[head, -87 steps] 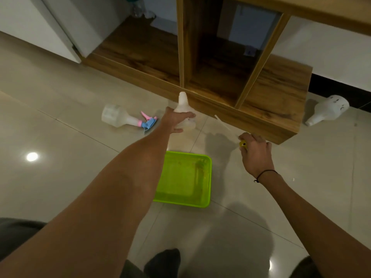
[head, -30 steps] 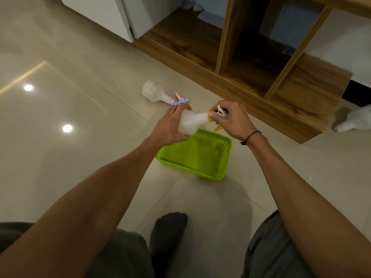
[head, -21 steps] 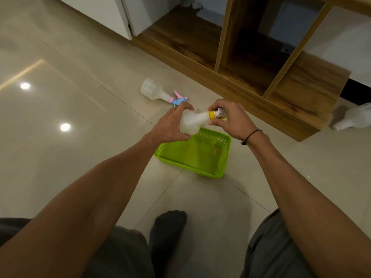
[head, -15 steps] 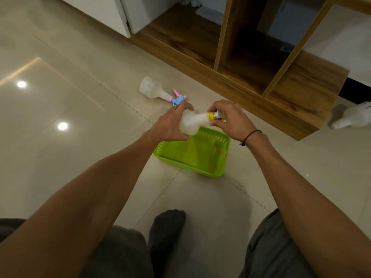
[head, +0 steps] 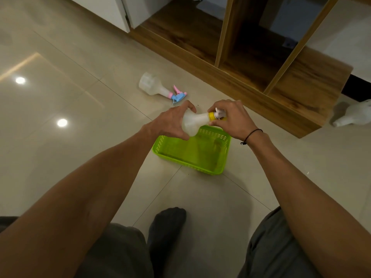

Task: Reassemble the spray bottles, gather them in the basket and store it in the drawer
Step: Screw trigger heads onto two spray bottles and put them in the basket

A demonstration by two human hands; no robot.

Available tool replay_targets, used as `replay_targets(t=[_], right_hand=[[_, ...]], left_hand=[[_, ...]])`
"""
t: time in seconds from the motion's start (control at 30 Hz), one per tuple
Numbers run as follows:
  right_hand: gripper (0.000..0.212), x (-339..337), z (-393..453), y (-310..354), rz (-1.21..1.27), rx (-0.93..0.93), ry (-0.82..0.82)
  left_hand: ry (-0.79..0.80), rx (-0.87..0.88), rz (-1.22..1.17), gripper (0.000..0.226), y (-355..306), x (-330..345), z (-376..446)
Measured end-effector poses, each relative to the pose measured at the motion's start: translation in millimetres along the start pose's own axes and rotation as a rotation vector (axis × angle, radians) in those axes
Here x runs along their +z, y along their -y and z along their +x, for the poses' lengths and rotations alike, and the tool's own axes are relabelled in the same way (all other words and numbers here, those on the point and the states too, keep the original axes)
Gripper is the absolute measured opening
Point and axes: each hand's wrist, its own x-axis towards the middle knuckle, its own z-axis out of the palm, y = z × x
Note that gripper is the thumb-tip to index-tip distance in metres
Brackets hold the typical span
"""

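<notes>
My left hand [head: 170, 123] grips the body of a clear spray bottle [head: 192, 122], held sideways above the green basket [head: 220, 169]. My right hand [head: 233, 119] is closed around its yellow-and-white spray head [head: 215, 115] at the bottle's neck. The basket sits on the tiled floor with nothing in it. A second clear bottle with a pink and blue spray head [head: 158, 89] lies on its side on the floor beyond my hands. A third white bottle [head: 355, 114] without a visible head lies at the far right.
A low wooden shelf unit [head: 261, 63] with open compartments runs across the back, its corner near the white bottle. A white cabinet [head: 112, 11] stands at the back left. My legs and a dark-socked foot [head: 166, 227] fill the lower frame.
I lifted the bottle and spray head off the floor and brought them together over the basket. Over the last second my right hand has shifted its grip on the head at the neck.
</notes>
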Motion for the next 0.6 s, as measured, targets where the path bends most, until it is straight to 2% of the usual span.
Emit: replay_targets(t=[0.13, 0.3, 0.47, 0.6], right_hand=[[0.028, -1.2, -1.6, 2.3, 0.114, 0.055, -0.042], [0.025, 0.2, -2.8, 9.3, 0.133, 0.059, -0.019], [0.053, 2.0, -2.8, 11.2, 0.209, 0.287, -0.055], [0.054, 2.6, -3.2, 12.7, 0.389, 0.403, -0.113]], left_hand=[[-0.046, 0.019, -0.007, 0.093, -0.1, 1.4, 0.3], [-0.069, 0.036, 0.05, 0.093, 1.9, -1.4, 0.2], [-0.187, 0.08, 0.144, 0.094, -6.0, 1.4, -0.4], [-0.278, 0.092, 0.173, 0.092, -11.9, 1.9, 0.0]])
